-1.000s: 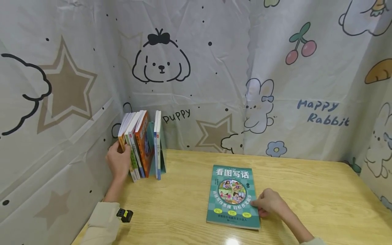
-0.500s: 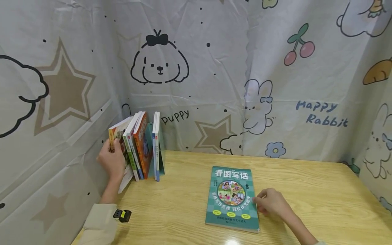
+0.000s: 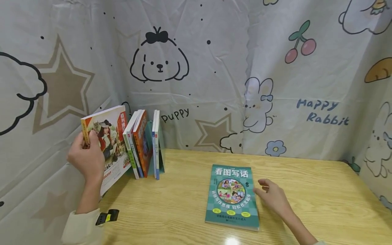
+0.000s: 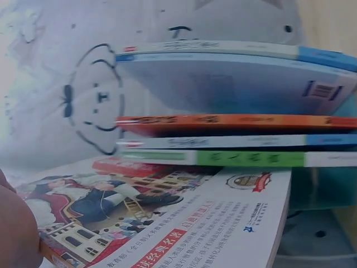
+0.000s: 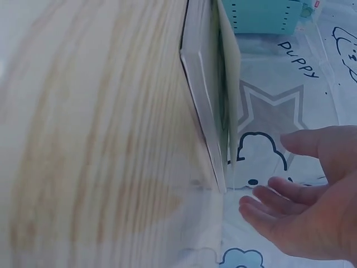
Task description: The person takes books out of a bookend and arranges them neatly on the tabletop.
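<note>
Clearly, the left hand (image 3: 87, 154) pinches an orange-spined paperback (image 3: 111, 146) near the top of its spine, the thumb on the cover, which shows a figure in a plumed hat and red coat. This paperback stands tilted at the left end of a row of books, most of its cover exposed; whether its far edge touches the neighbouring green-and-white-spined book (image 4: 251, 158) I cannot tell. Next in the row comes an orange book (image 3: 144, 146), leaning left, then, across a gap, two thin white-and-blue-spined books (image 3: 156, 146) standing nearly upright against a teal book holder (image 5: 262, 17).

The right hand (image 3: 272, 197) is empty, its fingers loosely spread and the thumb apart from them, just beside the right edge of a green picture-writing book (image 3: 231, 195). That book lies face up on the wood-grain table (image 3: 171, 204), its cover slightly raised along one edge. A printed curtain (image 3: 220, 68) hangs behind.
</note>
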Available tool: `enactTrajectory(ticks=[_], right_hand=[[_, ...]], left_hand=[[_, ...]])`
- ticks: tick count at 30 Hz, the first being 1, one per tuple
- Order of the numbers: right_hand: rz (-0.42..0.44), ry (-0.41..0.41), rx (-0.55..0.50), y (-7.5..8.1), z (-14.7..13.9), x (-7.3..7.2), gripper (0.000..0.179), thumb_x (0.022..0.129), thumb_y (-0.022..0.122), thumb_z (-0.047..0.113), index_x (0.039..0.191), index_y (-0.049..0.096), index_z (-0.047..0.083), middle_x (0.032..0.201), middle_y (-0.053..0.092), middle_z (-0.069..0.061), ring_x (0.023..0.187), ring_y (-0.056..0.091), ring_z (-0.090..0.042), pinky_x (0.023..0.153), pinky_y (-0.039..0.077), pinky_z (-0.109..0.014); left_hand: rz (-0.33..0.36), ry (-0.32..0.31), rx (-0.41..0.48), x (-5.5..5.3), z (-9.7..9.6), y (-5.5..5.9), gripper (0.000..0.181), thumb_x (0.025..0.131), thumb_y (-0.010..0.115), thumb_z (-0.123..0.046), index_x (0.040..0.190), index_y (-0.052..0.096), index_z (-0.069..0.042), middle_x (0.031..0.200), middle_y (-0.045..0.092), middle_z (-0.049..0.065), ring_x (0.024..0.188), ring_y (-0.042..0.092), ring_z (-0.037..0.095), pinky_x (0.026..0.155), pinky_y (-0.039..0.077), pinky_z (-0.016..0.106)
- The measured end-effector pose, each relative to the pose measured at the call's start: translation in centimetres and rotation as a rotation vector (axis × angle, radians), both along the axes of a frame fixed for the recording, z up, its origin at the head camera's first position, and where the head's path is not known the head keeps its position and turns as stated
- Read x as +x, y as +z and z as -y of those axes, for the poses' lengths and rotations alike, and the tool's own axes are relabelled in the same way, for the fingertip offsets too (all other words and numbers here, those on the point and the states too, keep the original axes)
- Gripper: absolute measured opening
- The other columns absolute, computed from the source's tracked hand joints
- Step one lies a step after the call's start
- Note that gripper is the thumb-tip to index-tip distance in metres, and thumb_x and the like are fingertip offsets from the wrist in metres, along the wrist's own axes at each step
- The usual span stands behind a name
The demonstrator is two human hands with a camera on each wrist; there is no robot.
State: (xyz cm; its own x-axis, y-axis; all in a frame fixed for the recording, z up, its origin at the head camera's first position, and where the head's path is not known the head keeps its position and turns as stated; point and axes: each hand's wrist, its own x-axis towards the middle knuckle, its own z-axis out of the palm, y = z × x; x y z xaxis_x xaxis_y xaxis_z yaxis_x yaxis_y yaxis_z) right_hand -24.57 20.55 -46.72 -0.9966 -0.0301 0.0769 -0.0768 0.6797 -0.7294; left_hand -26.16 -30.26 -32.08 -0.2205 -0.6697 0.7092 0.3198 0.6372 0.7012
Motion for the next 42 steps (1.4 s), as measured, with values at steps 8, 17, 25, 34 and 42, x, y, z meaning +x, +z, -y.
enactTrajectory(ticks=[8,17,25,34,42], right_hand=[[-0.042,-0.022,-0.052,0.5,-0.5,0.4,0.046,0.098,0.067,0.022,0.13,0.056,-0.01,0.13,0.058,-0.03,0.119,0.056,-0.046,0.096,0.049,-0.051],[-0.048,-0.03,-0.117,0.5,-1.0,0.6,0.05,0.098,0.066,0.026,0.132,0.055,-0.008,0.132,0.057,-0.029,0.12,0.057,-0.043,0.096,0.05,-0.047],[-0.108,0.083,-0.279,1.1,0.0,0.2,0.048,0.097,0.069,0.025,0.133,0.056,-0.003,0.13,0.06,-0.023,0.117,0.06,-0.037,0.092,0.053,-0.035],[-0.081,0.257,-0.519,3.3,2.2,1.0,0.044,0.098,0.066,0.02,0.134,0.055,-0.003,0.13,0.061,-0.021,0.113,0.063,-0.015,0.09,0.051,-0.024],[-0.041,0.431,-0.645,5.3,4.6,2.0,0.047,0.099,0.063,0.01,0.139,0.048,-0.008,0.137,0.055,-0.024,0.124,0.057,-0.031,0.093,0.051,-0.028]], left_hand=[[-0.036,0.016,-0.005,2.6,-0.4,2.0,0.026,0.095,0.065,-0.023,0.094,0.075,0.001,0.073,0.056,-0.016,0.062,0.045,0.001,0.055,0.031,0.014],[-0.071,-0.003,-0.063,4.7,-1.6,3.5,0.028,0.096,0.065,-0.022,0.104,0.076,0.002,0.08,0.059,-0.02,0.065,0.049,0.001,0.059,0.038,0.012],[-0.079,-0.274,-0.009,5.5,-4.2,3.6,0.022,0.095,0.067,-0.017,0.107,0.077,-0.002,0.079,0.07,-0.009,0.061,0.062,0.004,0.054,0.047,0.011],[0.021,-0.569,0.138,5.2,-8.5,2.4,0.029,0.098,0.065,-0.019,0.117,0.072,0.002,0.088,0.074,-0.007,0.072,0.07,0.009,0.061,0.055,0.019],[0.038,-0.825,0.262,5.2,-12.4,1.2,0.027,0.1,0.063,-0.013,0.116,0.068,0.008,0.077,0.069,-0.001,0.063,0.064,0.006,0.056,0.053,0.018]])
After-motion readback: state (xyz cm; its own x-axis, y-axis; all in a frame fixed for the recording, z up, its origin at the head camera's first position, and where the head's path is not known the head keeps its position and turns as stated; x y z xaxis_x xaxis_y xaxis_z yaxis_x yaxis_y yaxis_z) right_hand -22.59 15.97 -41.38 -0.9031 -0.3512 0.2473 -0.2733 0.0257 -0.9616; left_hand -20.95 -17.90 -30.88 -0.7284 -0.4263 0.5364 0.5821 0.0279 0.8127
